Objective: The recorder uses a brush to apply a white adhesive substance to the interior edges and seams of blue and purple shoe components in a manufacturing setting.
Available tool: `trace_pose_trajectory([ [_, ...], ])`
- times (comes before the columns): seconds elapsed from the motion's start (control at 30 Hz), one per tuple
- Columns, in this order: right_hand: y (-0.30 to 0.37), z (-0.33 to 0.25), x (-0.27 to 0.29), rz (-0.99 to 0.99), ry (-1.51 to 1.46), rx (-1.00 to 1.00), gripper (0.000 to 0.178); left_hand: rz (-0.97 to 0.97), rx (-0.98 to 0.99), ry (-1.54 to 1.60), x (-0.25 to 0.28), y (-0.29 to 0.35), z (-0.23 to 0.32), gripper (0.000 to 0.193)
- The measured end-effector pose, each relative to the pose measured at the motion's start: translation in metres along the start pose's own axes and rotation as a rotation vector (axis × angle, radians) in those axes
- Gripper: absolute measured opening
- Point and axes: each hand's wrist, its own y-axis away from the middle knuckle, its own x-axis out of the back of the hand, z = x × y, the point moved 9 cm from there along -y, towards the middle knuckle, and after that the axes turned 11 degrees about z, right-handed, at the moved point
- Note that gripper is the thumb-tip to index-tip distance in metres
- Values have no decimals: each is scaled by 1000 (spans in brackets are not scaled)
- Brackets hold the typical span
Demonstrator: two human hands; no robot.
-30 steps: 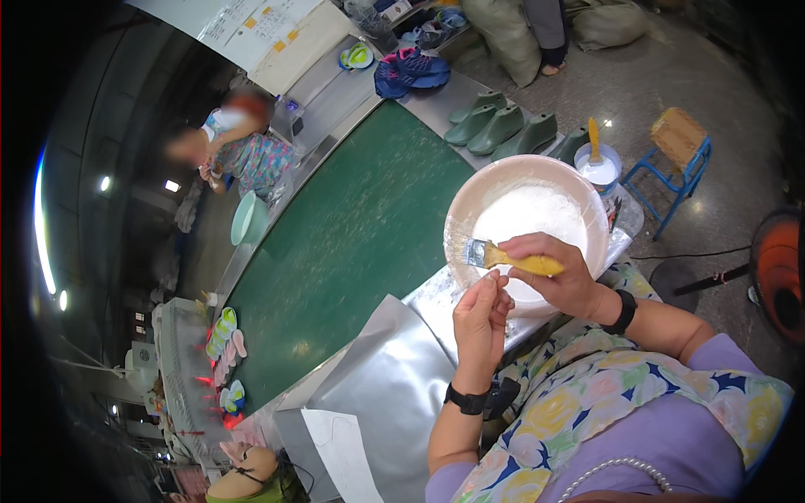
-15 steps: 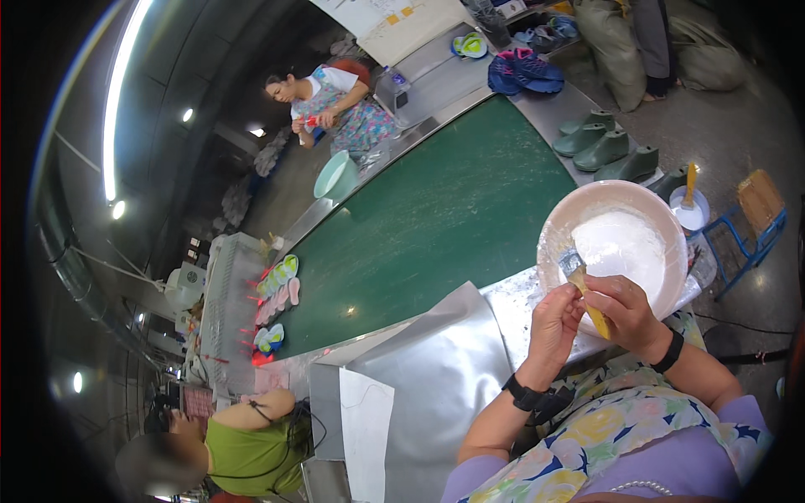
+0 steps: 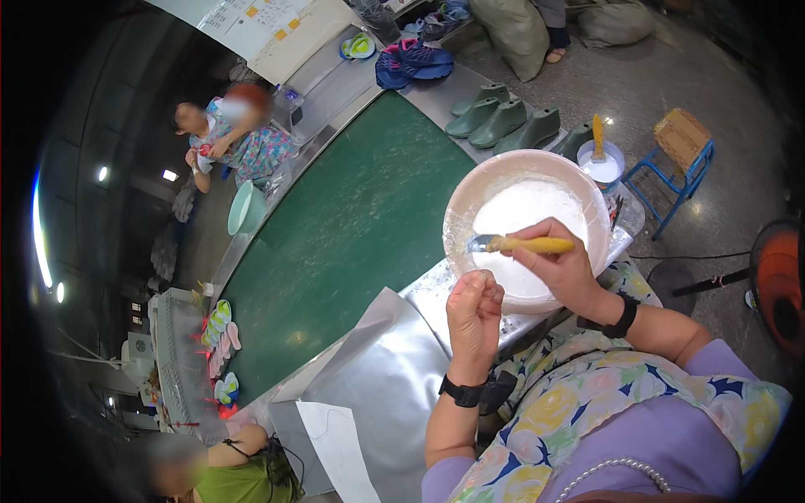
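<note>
My right hand (image 3: 560,267) is closed around the yellow handle of a flat paint brush (image 3: 505,244), held almost level over the pale pink basin (image 3: 461,205). The brush's bristles point left, near the inner left wall of the basin. Thick white paste (image 3: 528,205) fills much of the basin. My left hand (image 3: 475,317) is raised at the basin's near left rim, its fingers curled and thumb pressed against them. Whether anything sits inside those fingers is hidden.
Beside the basin stand green shoe lasts (image 3: 501,122) and a white tub (image 3: 605,168) with another brush. A green conveyor belt (image 3: 352,193) runs leftward, carrying sandals (image 3: 220,323) at its far end. Metal sheeting (image 3: 386,360) lies near me. Two co-workers are at left; a stool (image 3: 683,142) stands right.
My hands have come apart: the left one has left the brush, and the right one now holds it level above the basin. The whole view has shifted, so things appear further left.
</note>
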Motion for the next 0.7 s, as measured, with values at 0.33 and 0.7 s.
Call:
trace_pose_trajectory([
  [0.33,40,-49,-18,-240,395,825,35,86,78,-29,0,6,-12,22],
  [0.7,51,-48,-23,-265,541,986,33,92,72,-23,8,5,-7,18],
])
